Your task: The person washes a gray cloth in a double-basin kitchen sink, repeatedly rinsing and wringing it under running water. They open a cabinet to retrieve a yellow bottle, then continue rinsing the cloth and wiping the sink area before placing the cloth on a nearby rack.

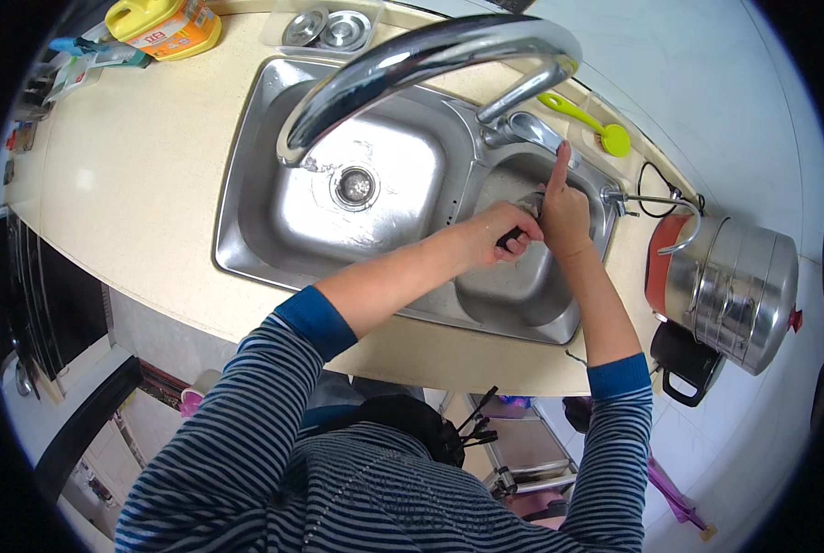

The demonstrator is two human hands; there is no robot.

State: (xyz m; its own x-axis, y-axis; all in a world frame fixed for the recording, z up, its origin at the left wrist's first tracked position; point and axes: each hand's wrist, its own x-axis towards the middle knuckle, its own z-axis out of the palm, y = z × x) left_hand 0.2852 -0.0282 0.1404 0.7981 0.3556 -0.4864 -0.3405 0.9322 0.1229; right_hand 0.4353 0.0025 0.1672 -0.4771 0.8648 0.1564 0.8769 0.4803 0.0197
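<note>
My left hand (pixel 505 235) is closed around a black handle (pixel 510 238) over the small right basin (pixel 516 283) of the steel sink. A greyish, partly dark piece (pixel 532 203) shows between my hands; whether it belongs to that handle is unclear. My right hand (pixel 565 214) is beside it, index finger stretched out to the end of the chrome faucet lever (pixel 533 130). Its other fingers are curled and mostly hidden, so I cannot tell whether they grip anything. The tall curved faucet spout (pixel 412 62) points into the large left basin (pixel 294 207), where wet spots surround the drain (pixel 355 186).
A green dish brush (pixel 614 138) lies behind the sink. On the right are a thin curved tap (pixel 695 207), a steel pot (pixel 737 290) on its side and a black mug (pixel 687 363). A yellow detergent jug (pixel 166 31) and a clear tray of metal lids (pixel 346 31) stand at the back left.
</note>
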